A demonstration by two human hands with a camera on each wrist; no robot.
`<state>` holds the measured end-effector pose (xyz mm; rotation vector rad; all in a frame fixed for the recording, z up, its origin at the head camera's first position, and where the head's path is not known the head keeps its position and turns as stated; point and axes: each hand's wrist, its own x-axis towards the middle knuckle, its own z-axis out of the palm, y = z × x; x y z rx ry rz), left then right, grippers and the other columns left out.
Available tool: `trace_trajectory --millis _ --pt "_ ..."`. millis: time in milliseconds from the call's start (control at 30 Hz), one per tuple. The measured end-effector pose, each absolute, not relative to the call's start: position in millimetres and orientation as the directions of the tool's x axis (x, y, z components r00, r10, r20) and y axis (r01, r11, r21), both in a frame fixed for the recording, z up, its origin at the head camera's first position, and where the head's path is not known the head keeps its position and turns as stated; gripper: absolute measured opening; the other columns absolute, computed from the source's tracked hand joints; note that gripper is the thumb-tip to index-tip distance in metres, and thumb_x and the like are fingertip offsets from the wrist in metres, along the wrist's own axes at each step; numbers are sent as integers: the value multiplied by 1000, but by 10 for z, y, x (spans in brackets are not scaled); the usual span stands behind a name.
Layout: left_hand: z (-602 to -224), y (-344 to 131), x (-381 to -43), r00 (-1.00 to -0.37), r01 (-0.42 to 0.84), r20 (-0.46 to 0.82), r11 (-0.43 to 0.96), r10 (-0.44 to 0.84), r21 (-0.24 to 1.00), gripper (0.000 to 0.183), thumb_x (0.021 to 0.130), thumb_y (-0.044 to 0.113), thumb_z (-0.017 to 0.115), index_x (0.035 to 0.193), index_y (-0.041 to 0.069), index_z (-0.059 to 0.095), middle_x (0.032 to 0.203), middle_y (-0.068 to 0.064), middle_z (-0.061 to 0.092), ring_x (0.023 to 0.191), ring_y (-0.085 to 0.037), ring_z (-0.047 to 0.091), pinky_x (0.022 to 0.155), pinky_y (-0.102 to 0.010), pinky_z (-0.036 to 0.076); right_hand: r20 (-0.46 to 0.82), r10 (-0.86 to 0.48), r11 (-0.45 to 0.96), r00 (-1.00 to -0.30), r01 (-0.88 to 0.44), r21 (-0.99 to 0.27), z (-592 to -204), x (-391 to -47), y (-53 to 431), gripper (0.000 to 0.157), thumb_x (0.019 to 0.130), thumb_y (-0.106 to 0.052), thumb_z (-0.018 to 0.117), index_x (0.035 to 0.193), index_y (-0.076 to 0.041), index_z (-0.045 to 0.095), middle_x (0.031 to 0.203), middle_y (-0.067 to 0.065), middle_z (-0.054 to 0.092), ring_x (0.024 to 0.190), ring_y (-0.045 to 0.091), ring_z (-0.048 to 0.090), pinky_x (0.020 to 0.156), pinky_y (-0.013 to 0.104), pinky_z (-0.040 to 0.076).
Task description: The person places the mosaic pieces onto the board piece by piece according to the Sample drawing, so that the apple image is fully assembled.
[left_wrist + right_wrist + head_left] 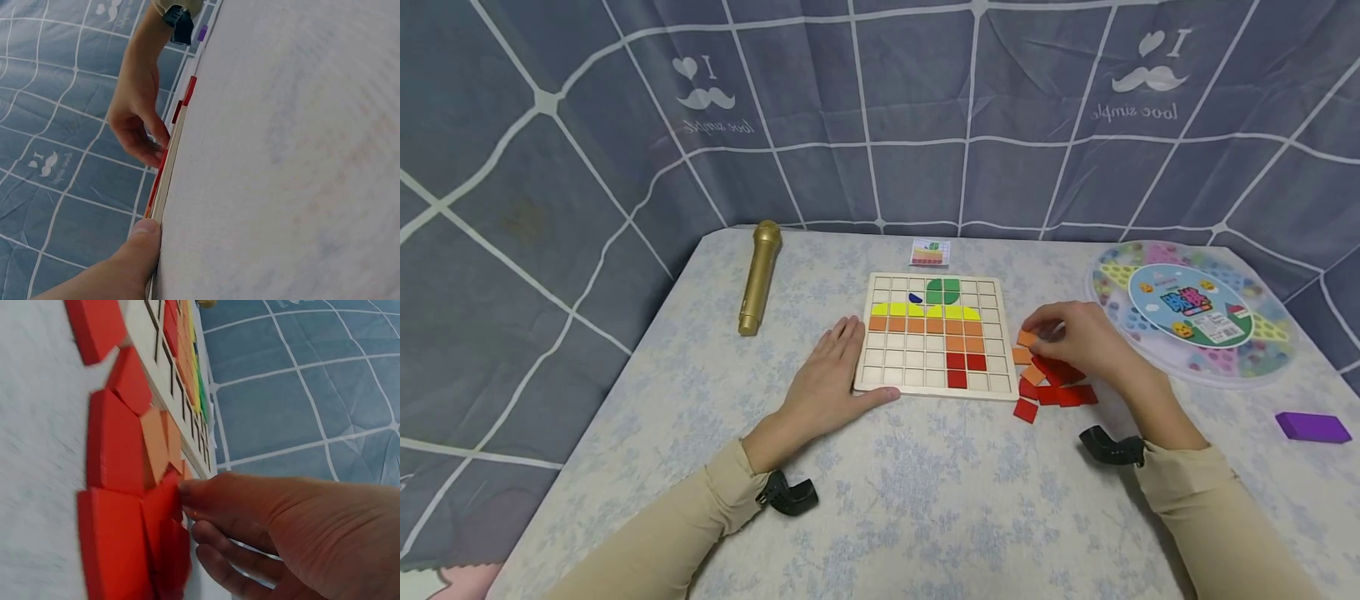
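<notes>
A wooden grid board point(898, 360) lies on the table, partly filled with green, blue, yellow, orange and red pieces. My left hand point(829, 379) rests along its left edge, fingers straight, thumb along the front edge. To the right of the board is a loose pile of red tiles point(1051, 395) and orange tiles point(1022, 356). Over this pile my right hand point(1078, 337) has its fingers bent, and thumb and fingertips pinch an orange tile point(1027, 338). In the right wrist view the thumb hides most of that tile; only a bit of orange shows between the fingers.
A small picture card point(930, 252) lies behind the board. Farther left is a gold microphone point(760, 279). A round clear case point(1191, 312) with a colourful label sits at the back right, and a purple block point(1312, 427) near the right edge. A grid-patterned curtain point(917, 108) hangs behind.
</notes>
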<state>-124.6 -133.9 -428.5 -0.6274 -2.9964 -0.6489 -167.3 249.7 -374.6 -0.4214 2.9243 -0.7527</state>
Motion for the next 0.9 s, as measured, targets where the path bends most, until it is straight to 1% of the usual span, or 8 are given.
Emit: trace_trajectory --millis 100,267,500,767,900 --pt "-4282 -1336 -1244 -920 385 92 834 381 395 117 92 74 63 168 0 14 176 -17 14 165 -29 8 135 -44 11 -1 -284 846 -959 -250 -471 -3722 -1684 2485 27 91 -15 81 116 -6 79 104 11 76 97 28 66 90 51 61" --pt "-4275 -1334 -1242 -920 385 91 836 381 392 117 92 73 64 168 -1 14 176 -18 14 165 -30 8 135 -45 12 46 -319 821 -947 -300 -485 -3719 -1719 2335 27 89 -14 82 115 -6 79 105 10 77 97 27 67 90 50 62" --pt "-4285 -1328 -1247 -919 387 91 834 383 392 118 91 73 64 167 -1 14 176 -18 14 165 -30 8 135 -44 11 68 -377 775 -924 -355 -522 -3720 -1785 1896 25 87 -10 82 112 -5 79 104 8 76 95 25 67 89 45 61" --pt "-4288 -1329 -1254 -918 389 92 833 386 392 117 92 74 62 168 -1 14 176 -17 14 165 -29 8 135 -44 11 129 -465 710 -876 -456 -536 -3763 -1825 1387 22 87 -8 84 109 -6 80 100 6 77 88 21 67 81 37 58" --pt "-4279 -1334 -1248 -920 384 85 835 383 393 117 92 75 61 168 0 14 176 -16 13 165 -27 7 135 -43 11 141 -483 685 -864 -473 -554 -3779 -1849 1177 22 87 -8 85 108 -6 80 97 5 76 87 20 67 80 35 58"
